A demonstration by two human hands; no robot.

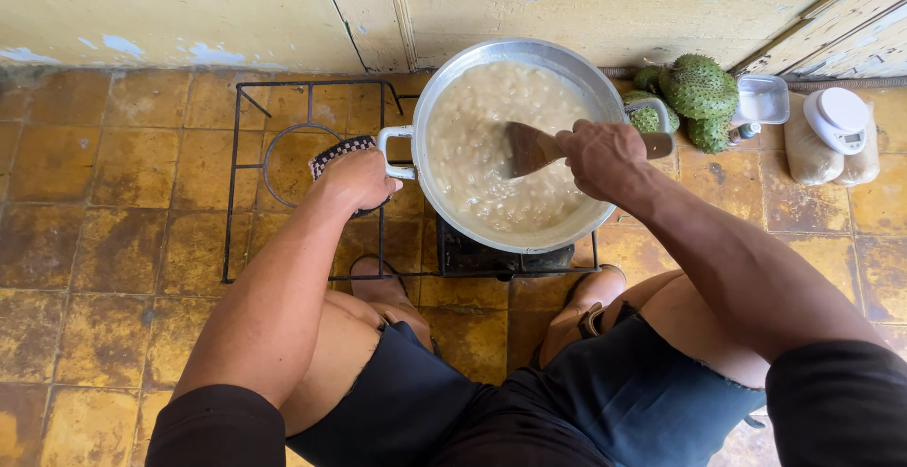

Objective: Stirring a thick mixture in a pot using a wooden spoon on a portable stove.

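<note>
Silver pot (576, 75), brown spatula (529, 149), checkered cloth (338, 152), green fruits (697, 89).

Open tiled floor (104, 240) lies from seven to ten o'clock of the pot (491, 231) — free passage there. At two o'clock, spiky green fruits (697, 89), a plastic tub (761, 99) and a scale (839, 118) crowd the way — the wall (189, 4) closes twelve.

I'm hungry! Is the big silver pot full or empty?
Nearly full: the big round silver metal pot holds pale lumpy mush almost up to its rim.

tiled floor (113, 240), burner frame (231, 193), spiky fruits (697, 89), scale (837, 118)
</note>
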